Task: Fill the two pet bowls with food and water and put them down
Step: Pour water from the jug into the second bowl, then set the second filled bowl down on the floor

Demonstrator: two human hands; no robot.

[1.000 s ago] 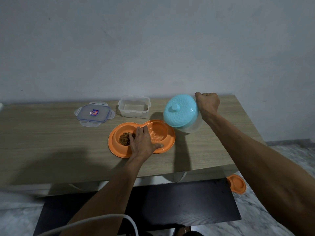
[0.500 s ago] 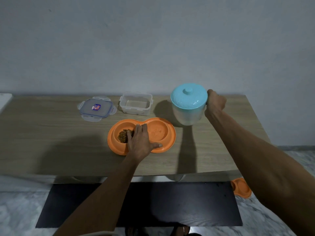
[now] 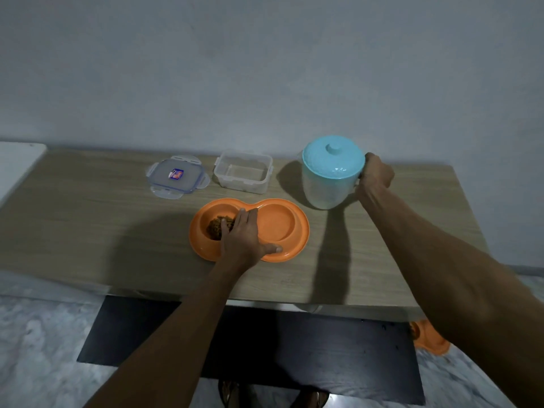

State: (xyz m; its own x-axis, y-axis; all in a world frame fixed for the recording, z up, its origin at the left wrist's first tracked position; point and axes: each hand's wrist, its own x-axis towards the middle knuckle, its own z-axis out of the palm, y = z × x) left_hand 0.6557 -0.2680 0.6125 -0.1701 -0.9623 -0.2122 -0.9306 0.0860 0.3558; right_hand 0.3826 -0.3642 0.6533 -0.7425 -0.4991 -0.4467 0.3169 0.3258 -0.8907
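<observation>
Jug (image 3: 329, 178) upright again, tilt over, pour looks done.
Double bowl (image 3: 276, 225) on table (image 3: 88, 231), food (image 3: 214, 228) in left well; L hand (image 3: 241, 240) flat on it, R hand (image 3: 375, 175) gripping Jug handle at bowl's 2 o'clock. I'd lower bowl next.

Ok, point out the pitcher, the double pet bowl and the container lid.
pitcher (image 3: 326, 187), head view, translucent side wall.
double pet bowl (image 3: 303, 234), head view, right rim.
container lid (image 3: 184, 184), head view, flat top.
</observation>
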